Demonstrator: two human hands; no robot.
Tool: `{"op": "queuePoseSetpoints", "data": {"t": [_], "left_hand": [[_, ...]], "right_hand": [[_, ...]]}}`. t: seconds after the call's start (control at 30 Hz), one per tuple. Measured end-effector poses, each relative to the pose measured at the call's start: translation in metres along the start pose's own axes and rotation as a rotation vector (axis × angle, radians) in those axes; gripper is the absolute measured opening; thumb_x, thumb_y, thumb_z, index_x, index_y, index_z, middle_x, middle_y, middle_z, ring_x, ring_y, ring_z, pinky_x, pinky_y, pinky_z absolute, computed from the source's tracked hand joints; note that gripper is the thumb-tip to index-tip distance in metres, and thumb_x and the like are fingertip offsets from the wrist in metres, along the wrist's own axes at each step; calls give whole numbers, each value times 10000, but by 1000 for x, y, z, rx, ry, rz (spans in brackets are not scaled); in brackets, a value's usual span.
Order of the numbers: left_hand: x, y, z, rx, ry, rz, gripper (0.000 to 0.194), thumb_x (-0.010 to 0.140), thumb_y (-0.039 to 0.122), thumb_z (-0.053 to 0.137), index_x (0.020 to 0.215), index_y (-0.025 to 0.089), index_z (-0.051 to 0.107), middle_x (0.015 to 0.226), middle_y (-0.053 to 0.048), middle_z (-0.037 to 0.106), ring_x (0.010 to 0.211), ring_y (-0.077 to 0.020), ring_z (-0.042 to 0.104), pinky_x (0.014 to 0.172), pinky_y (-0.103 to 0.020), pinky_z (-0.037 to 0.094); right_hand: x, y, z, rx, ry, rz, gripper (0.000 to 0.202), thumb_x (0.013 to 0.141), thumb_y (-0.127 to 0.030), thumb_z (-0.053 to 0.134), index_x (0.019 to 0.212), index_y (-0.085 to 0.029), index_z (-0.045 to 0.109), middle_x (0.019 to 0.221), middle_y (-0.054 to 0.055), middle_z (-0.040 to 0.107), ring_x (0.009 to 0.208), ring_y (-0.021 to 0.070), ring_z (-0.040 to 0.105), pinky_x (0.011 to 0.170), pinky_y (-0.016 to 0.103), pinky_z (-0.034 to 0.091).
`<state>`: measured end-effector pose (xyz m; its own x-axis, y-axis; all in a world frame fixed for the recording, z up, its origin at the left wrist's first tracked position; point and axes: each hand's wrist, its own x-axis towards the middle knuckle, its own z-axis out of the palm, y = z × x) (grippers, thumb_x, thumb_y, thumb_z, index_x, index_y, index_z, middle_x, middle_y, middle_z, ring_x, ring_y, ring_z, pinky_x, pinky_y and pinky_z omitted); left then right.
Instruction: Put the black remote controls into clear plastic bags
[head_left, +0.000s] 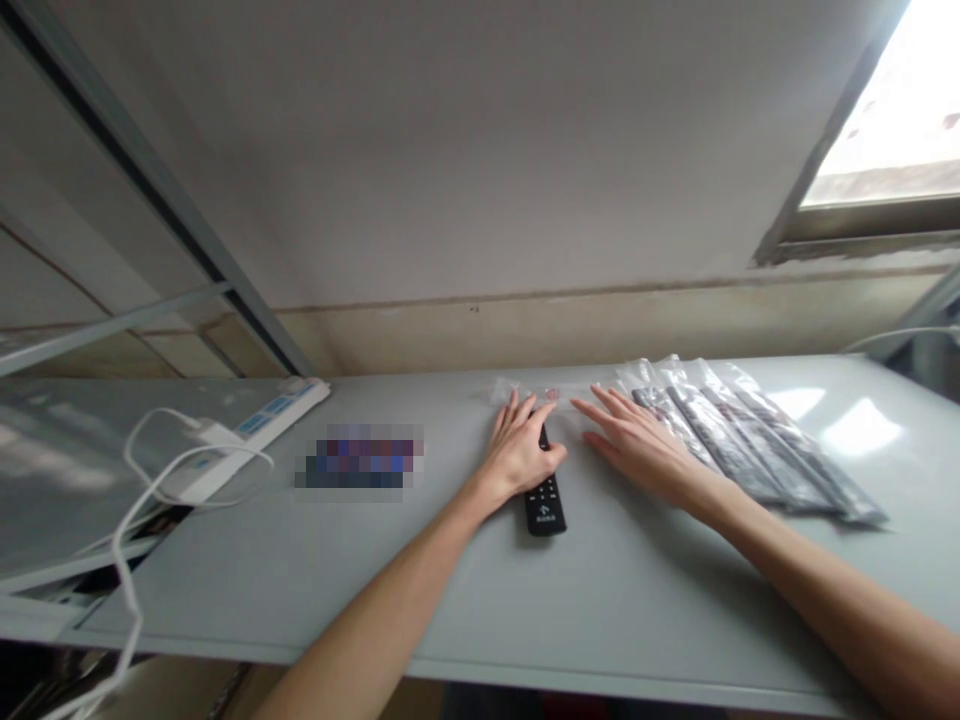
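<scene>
A black remote control (546, 510) lies lengthwise on the grey tabletop, its lower buttons toward me. My left hand (523, 448) rests over its upper half, gripping it with the thumb at the right side; the palm and fingers hide much of it. Beyond those fingertips is clear plastic film (504, 388), possibly a bag, with a small red mark. To the right, my right hand (630, 445) is open and palm down, fingers stretched toward the film; contact with it is unclear. Several dark remotes in clear plastic bags (750, 435) lie side by side just past this hand.
A white power strip (255, 440) with a plugged-in white charger and looping cable (124, 560) lies at the left. A pixelated patch (360, 462) covers an object on the grey table (450, 590). Behind are a wall, a metal frame and a window (892, 120).
</scene>
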<state>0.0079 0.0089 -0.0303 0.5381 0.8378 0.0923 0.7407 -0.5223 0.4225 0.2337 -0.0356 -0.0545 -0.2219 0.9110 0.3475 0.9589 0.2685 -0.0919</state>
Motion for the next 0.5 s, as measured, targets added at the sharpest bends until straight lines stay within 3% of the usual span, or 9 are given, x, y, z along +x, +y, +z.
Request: {"op": "queuePoseSetpoints", "data": {"t": [0.17,0.4,0.5], "left_hand": [[1,-6,6,-18,4,38,739,886,352,675,1595,220,513,1740,-144,379,1664,-424,192,1339,-612,226],[0,-5,5,-34,-27,122,721,892,330,656,1598,288,521,1797,-83,253,1693,-378,51,1351,-643,118],[-1,-2,1,-34,-67,142,730,890,338,667,1603,288,518,1794,-76,262,1694,-368,41,1356,-629,114]], "right_hand": [[-4,1,8,2,-110,-87,557,1133,-437,373,1656,-272,469,1674,183,483,1535,408,479,1178,599,484],[-2,4,9,-2,-134,-93,568,1142,-428,342,1656,-224,471,1678,211,465,1554,426,443,1182,610,474],[-3,2,11,7,-125,-89,554,1142,-417,335,1651,-246,476,1675,195,475,1549,420,454,1189,615,468]]}}
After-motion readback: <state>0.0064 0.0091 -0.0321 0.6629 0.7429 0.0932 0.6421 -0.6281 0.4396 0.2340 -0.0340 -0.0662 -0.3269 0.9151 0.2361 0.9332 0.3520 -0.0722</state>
